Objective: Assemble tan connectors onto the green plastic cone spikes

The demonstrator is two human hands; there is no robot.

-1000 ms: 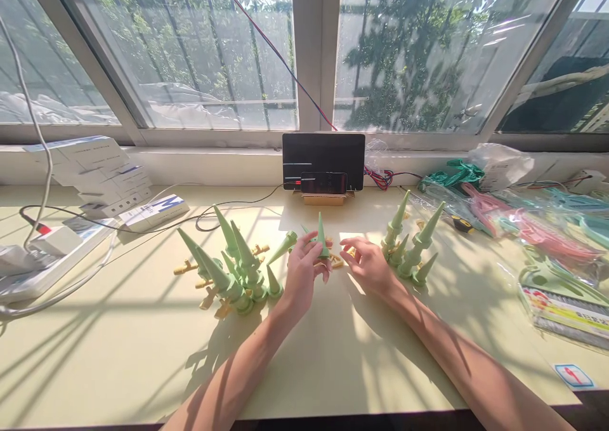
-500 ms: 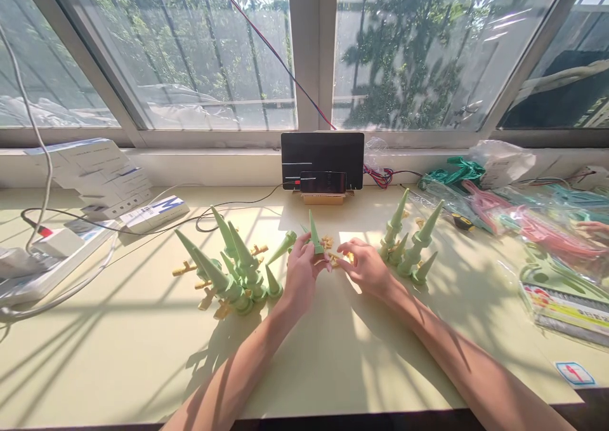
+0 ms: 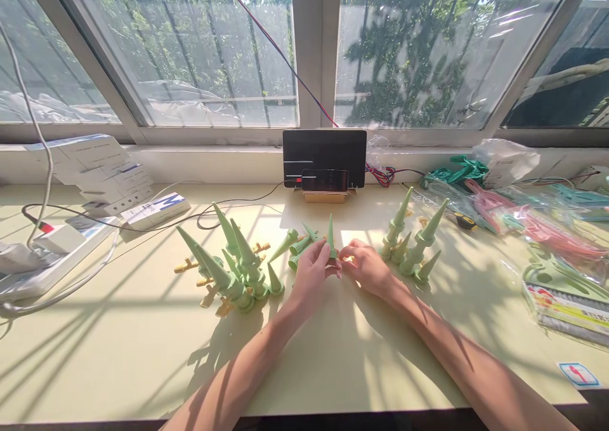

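Observation:
My left hand (image 3: 311,267) is closed around the base of a green cone-shaped watering spike (image 3: 331,233), which stands point up. Close against it on the right, my right hand (image 3: 364,266) has its fingers pinched together on a small yellow valve (image 3: 349,260), mostly hidden by the fingers. Behind my left hand lie loose green spike parts (image 3: 299,245). To the left stands a cluster of green spikes (image 3: 247,256) with yellow valves (image 3: 185,266) sticking out. More spikes (image 3: 419,250) stand to the right of my right hand.
A black tablet (image 3: 324,152) and a phone (image 3: 325,179) lean on a stand at the back. White boxes (image 3: 155,210), a power strip and cables occupy the left. Plastic-bagged items (image 3: 561,237) and a yellow-black tool (image 3: 465,221) lie on the right.
My left hand has moved right with the green spike, up close to my right hand. The right hand's fingers have drawn together. Loose green parts behind the left hand are now more visible.

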